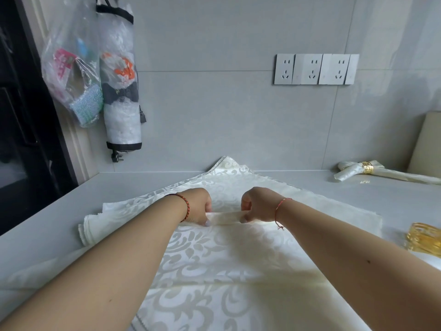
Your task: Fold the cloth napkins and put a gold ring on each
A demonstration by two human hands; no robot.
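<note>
Nearest us, cream damask napkin [214, 271] spread on grey counter [334, 194], frame centre. Left hand [198, 206] and right hand [257, 206] both curled, pinching a raised fold [225, 217] across it. Finished napkin [386, 174] wearing gold ring [367, 167] at right; loose gold ring [423, 238] at right edge. Tiled wall, sockets [315, 69] upper right, plastic bags [90, 68] upper left. We read no writing.

Left hand [199, 206], right hand [256, 206] pinch raised fold of white napkin [214, 259] on counter [358, 194].
</note>
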